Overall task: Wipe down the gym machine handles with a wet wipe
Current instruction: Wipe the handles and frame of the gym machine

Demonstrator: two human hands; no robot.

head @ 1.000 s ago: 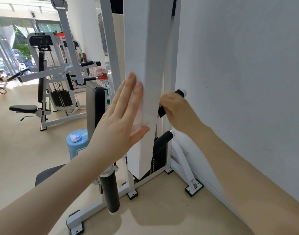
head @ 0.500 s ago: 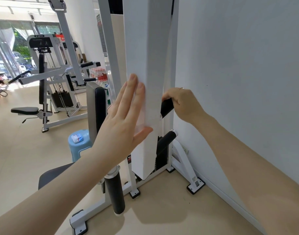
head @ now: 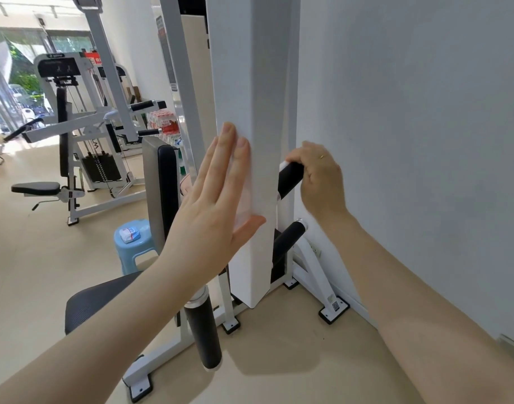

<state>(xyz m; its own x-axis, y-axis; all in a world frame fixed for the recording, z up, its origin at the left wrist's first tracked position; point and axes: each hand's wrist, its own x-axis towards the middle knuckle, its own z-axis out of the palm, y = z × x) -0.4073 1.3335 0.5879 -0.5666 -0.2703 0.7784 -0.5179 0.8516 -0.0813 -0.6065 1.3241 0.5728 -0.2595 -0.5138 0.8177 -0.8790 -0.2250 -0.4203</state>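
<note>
Head view, the only one: left hand (head: 217, 199) lies flat and open against the white column (head: 244, 83) of the gym machine, fingers (head: 229, 147) together and pointing up, with a thin white sheet, probably the wet wipe (head: 245, 199), pressed between palm and column. Right hand (head: 319, 182) is curled shut over the upper black handle (head: 289, 180), which juts out behind the column next to the wall (head: 410, 141); whether it holds a wipe of its own cannot be told, though a scrap of white shows at the handle's tip.

Compared with half a second ago, the right hand has slid outward along that handle, baring more of the black grip below it, and a second ago it sat lower, nearer the column. That reads as a wiping stroke running up and out toward the free end. The left hand has not shifted on the column.

A second black handle (head: 287, 236) sticks out lower down, just below the first, untouched. A padded roller (head: 204, 333) hangs near the floor in front. Farther left, a blue stool (head: 133, 252) carries a small packet (head: 129, 234), possibly the wipes.

My judgement: the upper handle is nearly done, and the lower one and any grips on the machine's far side remain.
</note>
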